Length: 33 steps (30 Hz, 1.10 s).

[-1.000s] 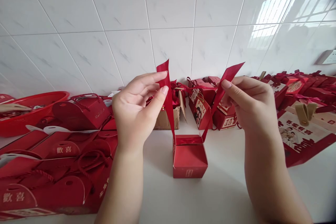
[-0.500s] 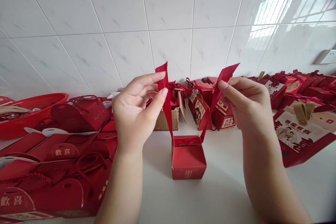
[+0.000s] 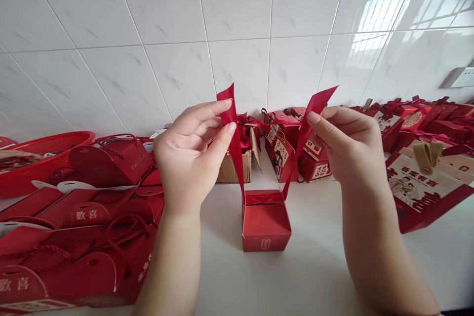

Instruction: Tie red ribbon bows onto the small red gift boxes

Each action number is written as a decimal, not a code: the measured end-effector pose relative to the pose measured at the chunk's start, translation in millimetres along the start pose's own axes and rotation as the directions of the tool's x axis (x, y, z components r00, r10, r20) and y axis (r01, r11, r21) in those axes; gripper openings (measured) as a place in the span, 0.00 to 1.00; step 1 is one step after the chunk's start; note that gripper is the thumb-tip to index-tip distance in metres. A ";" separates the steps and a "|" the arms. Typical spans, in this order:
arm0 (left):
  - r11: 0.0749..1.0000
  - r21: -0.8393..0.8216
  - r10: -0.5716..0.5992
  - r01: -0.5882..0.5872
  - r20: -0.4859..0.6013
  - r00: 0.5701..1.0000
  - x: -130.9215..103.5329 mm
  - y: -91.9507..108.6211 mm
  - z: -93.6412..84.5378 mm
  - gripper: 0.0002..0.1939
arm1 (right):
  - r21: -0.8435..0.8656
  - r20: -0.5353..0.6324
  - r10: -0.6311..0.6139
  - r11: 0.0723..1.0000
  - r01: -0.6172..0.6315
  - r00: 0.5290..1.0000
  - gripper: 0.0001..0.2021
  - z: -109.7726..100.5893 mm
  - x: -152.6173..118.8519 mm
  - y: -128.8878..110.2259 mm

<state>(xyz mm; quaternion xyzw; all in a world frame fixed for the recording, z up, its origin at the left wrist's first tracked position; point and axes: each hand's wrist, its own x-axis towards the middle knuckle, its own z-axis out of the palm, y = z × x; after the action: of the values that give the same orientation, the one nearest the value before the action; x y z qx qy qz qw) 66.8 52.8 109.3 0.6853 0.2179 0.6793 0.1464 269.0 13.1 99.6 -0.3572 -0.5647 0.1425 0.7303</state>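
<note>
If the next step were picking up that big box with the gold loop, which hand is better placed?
Probably the right hand: it is nearer the gold-looped box, while the left hand is farther across. Both pinch red ribbon, though, so the right would have to let go first.

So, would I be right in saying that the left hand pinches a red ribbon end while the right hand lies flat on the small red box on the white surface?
Not quite: the head view shows the right hand in the air, apart from the small red box, pinching another red ribbon end. The rest stands.
</note>
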 end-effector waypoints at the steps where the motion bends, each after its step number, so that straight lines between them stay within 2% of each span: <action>1: 1.000 0.003 0.006 -0.006 -0.001 1.000 -0.1 0.1 0.0 0.14 | -0.004 0.000 -0.005 1.000 0.005 1.000 0.11 0.1 -0.1 0.0; 19: 0.994 0.081 0.081 -0.076 -0.054 0.995 1.7 -3.9 -3.5 0.13 | 0.030 -0.040 -0.013 0.999 0.015 0.999 0.10 0.0 -0.7 1.2; 33: 0.995 0.066 0.083 -0.079 -0.051 0.995 1.8 -2.7 -2.0 0.13 | -0.028 -0.047 -0.023 0.999 0.021 0.999 0.12 0.1 -0.1 3.6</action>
<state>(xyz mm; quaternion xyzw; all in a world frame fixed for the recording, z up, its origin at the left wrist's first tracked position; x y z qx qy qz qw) 64.6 55.8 109.6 0.6794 0.2153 0.6955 0.0909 269.6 15.7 97.1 -0.3641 -0.5530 0.1181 0.7401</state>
